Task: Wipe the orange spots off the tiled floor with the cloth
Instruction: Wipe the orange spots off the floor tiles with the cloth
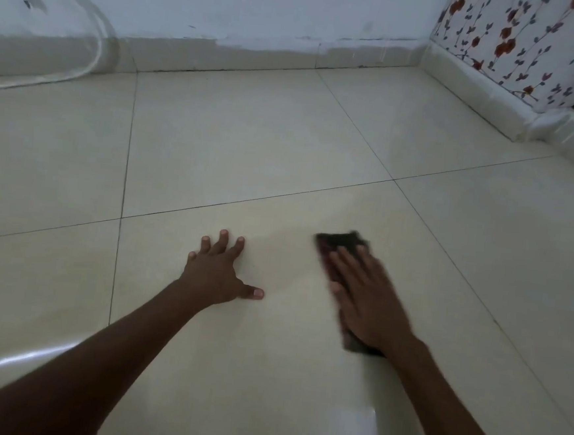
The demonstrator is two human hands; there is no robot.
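A dark cloth (340,242) lies flat on the cream tiled floor (236,151). My right hand (368,299) presses on it with straight fingers and is blurred. The cloth shows past the fingertips and again near the wrist. My left hand (220,267) rests flat on the same tile to the left, fingers spread, touching nothing but the floor. A faint damp streak (286,251) runs between the two hands. No orange spot is plain to see on the tiles.
A white wall with a tiled skirting (257,57) closes the far side. On the right stands a wall with red-flower wallpaper (532,48). A clear hose (96,44) loops down at the far left onto the floor.
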